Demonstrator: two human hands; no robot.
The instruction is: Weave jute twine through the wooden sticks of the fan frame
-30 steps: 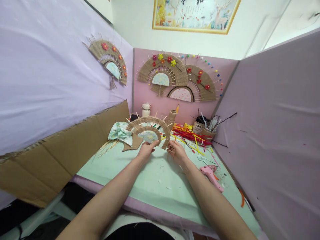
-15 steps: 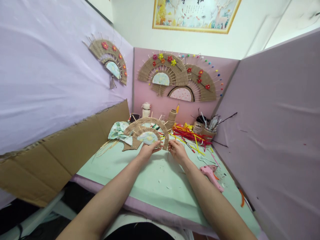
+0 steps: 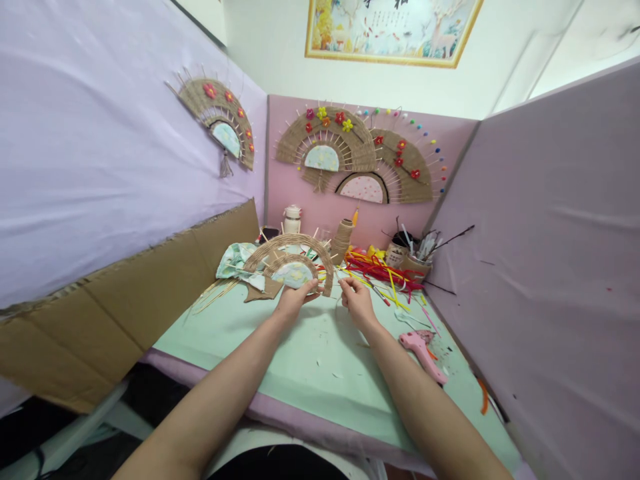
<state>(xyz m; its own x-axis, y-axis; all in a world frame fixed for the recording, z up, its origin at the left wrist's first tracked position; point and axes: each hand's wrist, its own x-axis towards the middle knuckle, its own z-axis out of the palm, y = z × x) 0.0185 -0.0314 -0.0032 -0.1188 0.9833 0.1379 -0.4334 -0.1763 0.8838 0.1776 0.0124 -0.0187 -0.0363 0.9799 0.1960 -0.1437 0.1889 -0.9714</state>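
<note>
My left hand (image 3: 296, 299) grips the lower edge of a half-round woven fan (image 3: 326, 267) made of brown twine on thin sticks. Pale patterned cloth (image 3: 293, 275) covers the fan's inner half-circle, and stick ends poke out past the outer woven band. To the right of the fan, apart from it, is my right hand (image 3: 356, 299), its fingertips pinched together. A thin strand of twine (image 3: 337, 301) seems to hang from that pinch, though it is faint. Behind the fan stands a cone of twine (image 3: 343, 239).
A pink glue gun (image 3: 423, 357) lies at the right. Red and yellow pipe cleaners (image 3: 383, 268) are heaped behind my right hand, near a tub of sticks (image 3: 417, 265). Patterned cloth (image 3: 235, 259) and cardboard scrap (image 3: 263, 289) lie left. A white bottle (image 3: 293, 220) stands behind.
My right hand has drawn away from the fan's right end, leaving a gap. The fan has shifted slightly left in my left hand.
</note>
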